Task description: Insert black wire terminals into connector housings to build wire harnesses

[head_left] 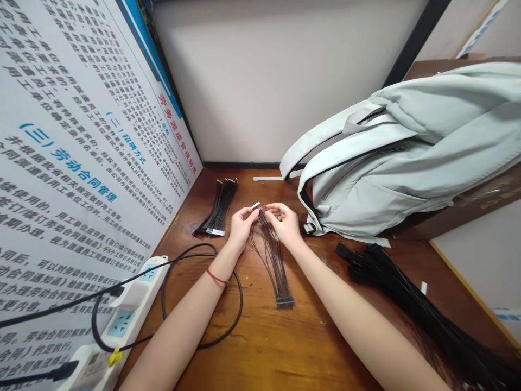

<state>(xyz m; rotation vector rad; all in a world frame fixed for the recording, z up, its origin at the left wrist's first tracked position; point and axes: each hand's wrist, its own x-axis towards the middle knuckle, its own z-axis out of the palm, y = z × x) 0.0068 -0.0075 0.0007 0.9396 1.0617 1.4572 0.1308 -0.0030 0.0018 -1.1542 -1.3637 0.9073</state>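
Observation:
My left hand [241, 224] pinches a small white tag [255, 206] at the upper end of a thin black cable bundle [273, 255]. My right hand [285, 221] pinches the same end of the bundle from the right. The bundle hangs down toward me and ends in a black connector [285, 302] resting on the wooden table [285, 347]. A red band circles my left wrist.
A bound stack of black cables [220, 208] lies at the back left. A loose heap of black cables [423, 315] runs along the right. A grey backpack [407, 152] leans at the back right. White power strips [130, 309] with black cords lie left, beside a printed wall poster [73, 152].

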